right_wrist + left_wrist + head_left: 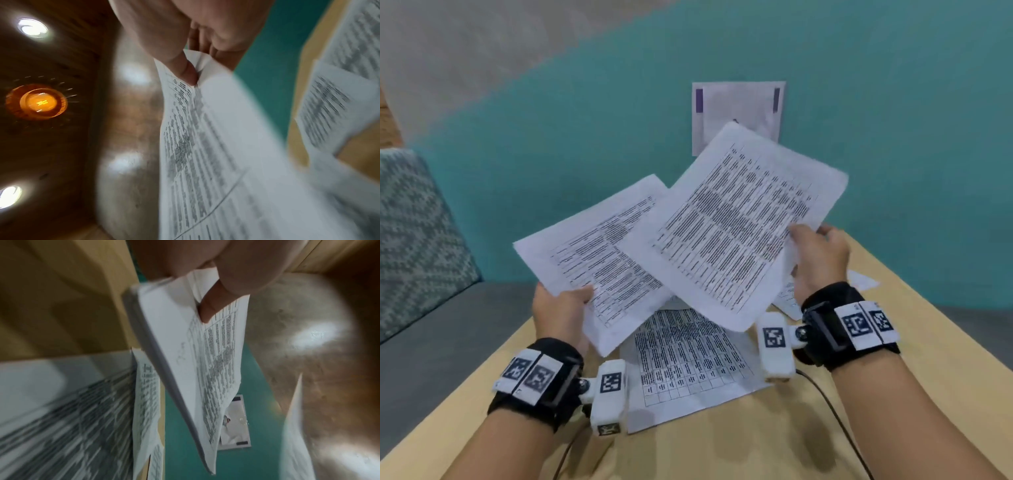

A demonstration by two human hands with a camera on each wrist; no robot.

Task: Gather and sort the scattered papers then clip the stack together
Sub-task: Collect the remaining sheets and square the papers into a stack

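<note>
L hand (pixel 561 313) grip: pinched on sheet (pixel 599 260), near corner | R hand (pixel 820 260) grip: pinched on 2nd sheet (pixel 736 226), edge, overlaps 1st in air | more papers (pixel 688 356) on desk (pixel 774 438) | paper: light, floppy, sags; hold edges, 2-hand square-up | no clip seen

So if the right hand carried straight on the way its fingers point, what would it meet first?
Probably the teal wall: the right hand, holding a printed sheet, points forward over the table's far edge. Depth is unclear.
</note>
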